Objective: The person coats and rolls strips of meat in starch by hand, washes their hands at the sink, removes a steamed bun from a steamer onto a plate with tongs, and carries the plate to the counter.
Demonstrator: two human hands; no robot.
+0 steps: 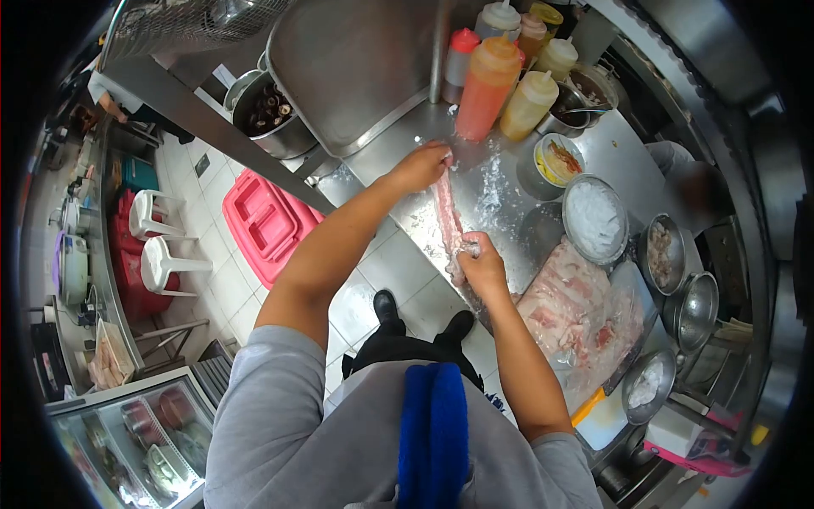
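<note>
A long strip of raw meat (pixel 448 212), pale pink and dusted with white powder, stretches between my two hands over the steel counter (pixel 407 204). My left hand (pixel 424 165) is closed on its far end, near the squeeze bottles. Nearer to me, my right hand (pixel 483 265) grips the strip toward its lower end. White powder is scattered on the counter beside the strip. To the right of my right hand lies a large slab of raw meat (pixel 564 297), partly on clear plastic. A bowl of white powder (pixel 595 219) stands just beyond that slab.
Several squeeze bottles (pixel 489 85) stand at the back. Metal bowls (pixel 697 312) line the right side. An orange-handled knife (pixel 588 407) lies on a cutting board (pixel 604 431). Left are a pot of dark pieces (pixel 264 110), a pink lid (pixel 270 225) and white stools (pixel 165 265).
</note>
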